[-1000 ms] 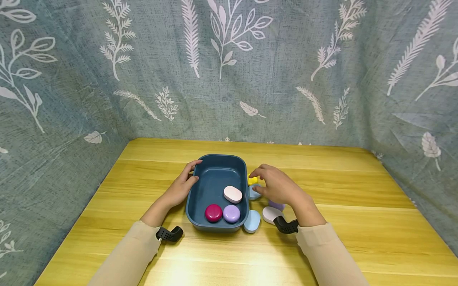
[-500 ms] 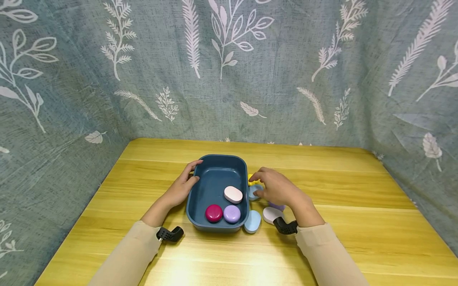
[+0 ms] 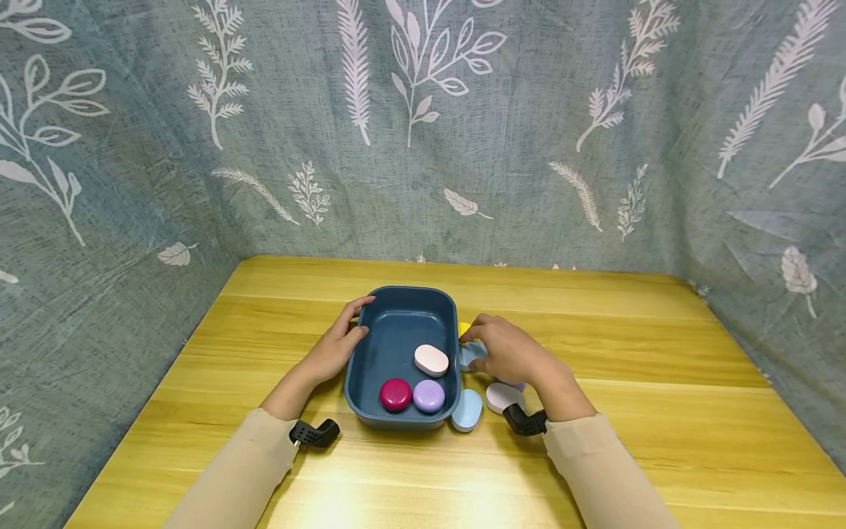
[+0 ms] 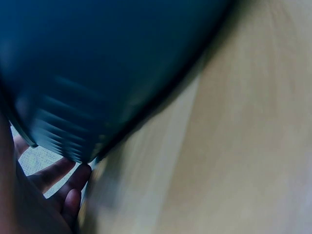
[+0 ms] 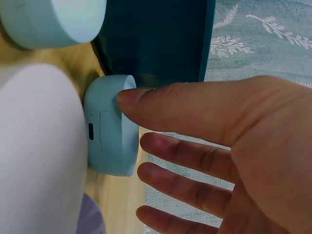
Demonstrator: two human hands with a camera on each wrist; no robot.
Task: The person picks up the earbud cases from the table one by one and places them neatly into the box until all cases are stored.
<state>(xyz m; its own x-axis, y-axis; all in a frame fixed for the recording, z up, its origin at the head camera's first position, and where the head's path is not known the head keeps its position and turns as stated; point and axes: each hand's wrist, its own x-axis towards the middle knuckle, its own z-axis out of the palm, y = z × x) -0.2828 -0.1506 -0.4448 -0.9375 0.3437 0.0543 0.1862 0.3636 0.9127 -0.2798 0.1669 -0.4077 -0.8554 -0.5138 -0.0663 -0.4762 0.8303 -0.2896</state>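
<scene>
The box sits on the tabletop with three cases inside. The left hand is on its left side. More cases lie to its right, one by the right hand.

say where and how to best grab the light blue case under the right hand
Probably best pinched across its rounded side wall, near edge to far edge, coming down from above: the light blue case lies flat, and the dark blue tray stands close on its left.
</scene>
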